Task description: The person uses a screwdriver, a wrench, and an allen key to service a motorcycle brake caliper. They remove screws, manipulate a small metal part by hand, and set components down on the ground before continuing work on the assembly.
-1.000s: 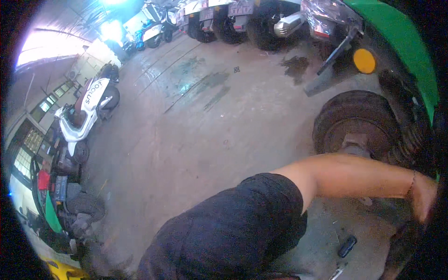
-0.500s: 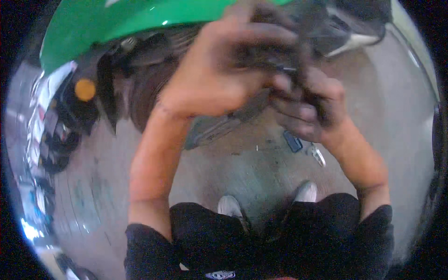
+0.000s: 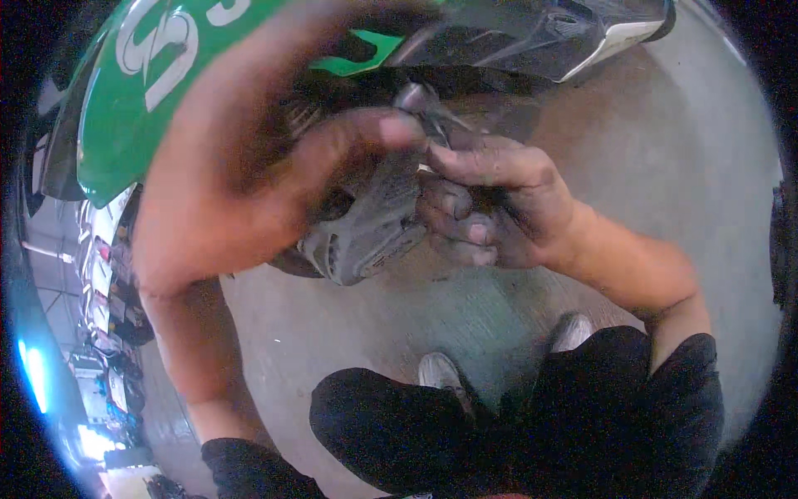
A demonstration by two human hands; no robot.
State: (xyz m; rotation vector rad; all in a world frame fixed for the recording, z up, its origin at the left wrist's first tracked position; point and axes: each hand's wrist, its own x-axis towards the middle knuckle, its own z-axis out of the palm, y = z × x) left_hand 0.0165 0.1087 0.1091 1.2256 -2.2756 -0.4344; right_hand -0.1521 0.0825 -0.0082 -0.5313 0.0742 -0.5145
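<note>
My left hand (image 3: 224, 191) is raised in front of a green body panel (image 3: 108, 158). Its thumb is held out toward the right hand, apart from the fingers, which stretch along the top edge and are partly cut off there. My right hand (image 3: 515, 195) has blackened fingers, curled in with the thumb over them. A small grey metal part (image 3: 424, 108) shows at its thumb tip, seemingly pinched there; its exact kind is unclear. Behind both hands lies a dusty grey engine casing (image 3: 366, 233), partly covered by the left hand.
A dark underside panel with a pale edge (image 3: 615, 41) spans the upper right. My shoes (image 3: 440, 372) stand on a grey concrete floor (image 3: 307, 324). Cluttered motorbikes or parts (image 3: 116, 333) line the far left.
My hands, close together before, have moved apart, the left one leftward and turned with its thumb out. The view has shifted, showing more green panel; the phone-like item on the floor is hidden now.
</note>
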